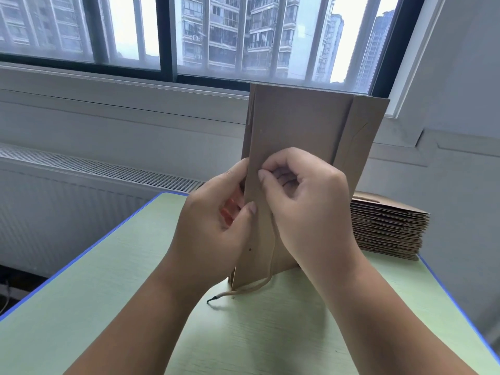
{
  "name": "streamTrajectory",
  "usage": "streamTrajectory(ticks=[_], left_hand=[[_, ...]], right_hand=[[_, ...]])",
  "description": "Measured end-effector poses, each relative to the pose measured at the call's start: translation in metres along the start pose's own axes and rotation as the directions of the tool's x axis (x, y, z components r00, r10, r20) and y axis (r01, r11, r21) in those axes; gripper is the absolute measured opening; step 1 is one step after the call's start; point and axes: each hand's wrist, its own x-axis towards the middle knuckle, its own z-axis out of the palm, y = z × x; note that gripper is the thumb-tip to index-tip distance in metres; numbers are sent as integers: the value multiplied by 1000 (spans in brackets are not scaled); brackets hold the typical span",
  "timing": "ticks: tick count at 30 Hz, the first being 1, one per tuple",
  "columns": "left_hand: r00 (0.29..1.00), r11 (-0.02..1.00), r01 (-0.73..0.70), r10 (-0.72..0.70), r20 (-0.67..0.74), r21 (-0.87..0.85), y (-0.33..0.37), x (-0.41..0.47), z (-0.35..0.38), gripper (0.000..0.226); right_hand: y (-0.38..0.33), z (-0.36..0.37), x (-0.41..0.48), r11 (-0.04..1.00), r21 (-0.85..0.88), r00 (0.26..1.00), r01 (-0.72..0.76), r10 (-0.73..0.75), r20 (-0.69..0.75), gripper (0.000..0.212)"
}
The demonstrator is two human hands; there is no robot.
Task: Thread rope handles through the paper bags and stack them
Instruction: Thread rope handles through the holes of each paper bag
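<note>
A flat brown paper bag (305, 125) stands on edge on the green table (113, 280), its open end down toward me. My left hand (213, 217) grips the bag's left edge, thumb on the front face and fingers behind it. My right hand (305, 204) pinches something small against the bag's front near its left edge; the fingertips hide it. A tan rope (254, 286) runs down the bag's face from under my right hand and curls onto the table, ending in a dark tip. A small hole shows low on the bag.
A stack of flat brown paper bags (389, 228) lies on the table's far right corner. The table has a blue rim (89, 247). A radiator grille and window stand behind it.
</note>
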Motion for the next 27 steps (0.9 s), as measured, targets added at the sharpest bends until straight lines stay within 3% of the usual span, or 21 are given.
streamTrajectory(ticks=[6,16,27], left_hand=[[1000,993,17,-16,12,-121,8,2,2,67],[993,992,90,-96,-73,-92,9,12,6,19],[994,988,40,-25,-106,148,4,7,7,18]], right_hand=[[1,-4,0,999,-2,999,36,-36,4,11],[4,-6,-4,996,55,997,72,-73,7,13],[7,-6,-3,991,117,997,66,-70,33,10]])
